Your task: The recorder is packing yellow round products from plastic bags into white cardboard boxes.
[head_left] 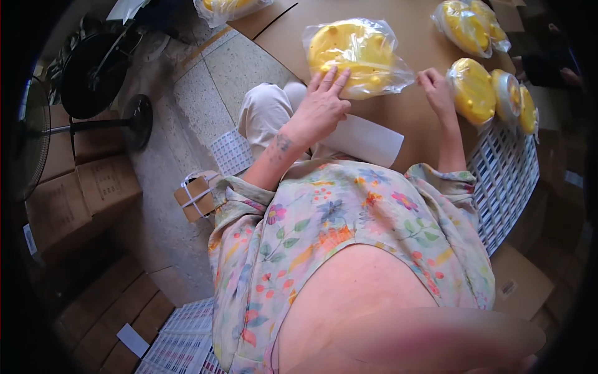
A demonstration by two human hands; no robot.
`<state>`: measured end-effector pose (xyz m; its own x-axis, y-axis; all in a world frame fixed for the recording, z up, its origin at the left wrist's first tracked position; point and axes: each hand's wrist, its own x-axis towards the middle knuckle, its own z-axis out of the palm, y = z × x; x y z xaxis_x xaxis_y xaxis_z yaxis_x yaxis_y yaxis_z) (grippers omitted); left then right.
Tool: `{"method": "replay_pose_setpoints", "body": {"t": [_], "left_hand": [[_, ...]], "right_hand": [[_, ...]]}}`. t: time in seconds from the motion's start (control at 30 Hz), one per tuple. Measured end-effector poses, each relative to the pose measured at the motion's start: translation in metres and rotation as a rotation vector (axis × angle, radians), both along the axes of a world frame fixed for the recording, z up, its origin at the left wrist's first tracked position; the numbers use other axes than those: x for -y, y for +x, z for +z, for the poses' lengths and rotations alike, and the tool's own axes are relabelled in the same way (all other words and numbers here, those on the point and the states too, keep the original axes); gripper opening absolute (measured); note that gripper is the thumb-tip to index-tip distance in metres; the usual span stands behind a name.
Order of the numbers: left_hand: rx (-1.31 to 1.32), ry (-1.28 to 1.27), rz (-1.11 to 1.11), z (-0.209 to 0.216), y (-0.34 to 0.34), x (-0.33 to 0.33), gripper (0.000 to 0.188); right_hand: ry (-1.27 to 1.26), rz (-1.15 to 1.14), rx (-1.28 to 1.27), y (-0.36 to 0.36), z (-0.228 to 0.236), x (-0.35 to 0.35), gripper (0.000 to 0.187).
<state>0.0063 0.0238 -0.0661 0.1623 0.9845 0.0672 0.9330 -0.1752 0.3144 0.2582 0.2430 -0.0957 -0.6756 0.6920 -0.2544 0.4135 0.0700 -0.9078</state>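
A yellow round item with small knobs, sealed in a clear plastic bag (352, 50), lies on the brown cardboard surface (286, 43) in front of me. My left hand (321, 106) rests on its near side, with fingers stretched out and touching the plastic. Just right of the bag's pointed corner is my right hand (437, 90), its fingertips pinched together. Whatever they hold, if anything, is too small to make out. A white sheet (367, 140) lies across my lap below the bag.
Several more bagged yellow items (472, 90) stand at the right, near a label-covered sheet (507, 181). Another bagged item (230, 7) sits at the far left edge. A floor fan (140, 121), cardboard boxes (109, 184), a small strapped box (194, 198) and a printed sheet (232, 151) are left.
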Motion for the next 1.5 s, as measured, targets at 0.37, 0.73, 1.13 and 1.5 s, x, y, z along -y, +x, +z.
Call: {"method": "replay_pose_setpoints", "body": {"t": [0.37, 0.73, 1.13, 1.5], "left_hand": [[-0.175, -0.106, 0.180, 0.018, -0.011, -0.003, 0.012], [0.037, 0.080, -0.148, 0.014, -0.023, -0.020, 0.014], [-0.408, -0.023, 0.194, 0.024, -0.017, -0.007, 0.022], [0.510, -0.026, 0.003, 0.062, -0.044, 0.005, 0.013]], "right_hand": [[1.018, 0.216, 0.062, -0.075, 0.032, 0.079, 0.028], [0.767, 0.416, -0.028, -0.099, 0.012, 0.031, 0.041], [1.037, 0.295, 0.191, -0.107, 0.025, 0.021, 0.085], [0.633, 0.541, -0.085, -0.065, 0.096, 0.055, 0.037]]}}
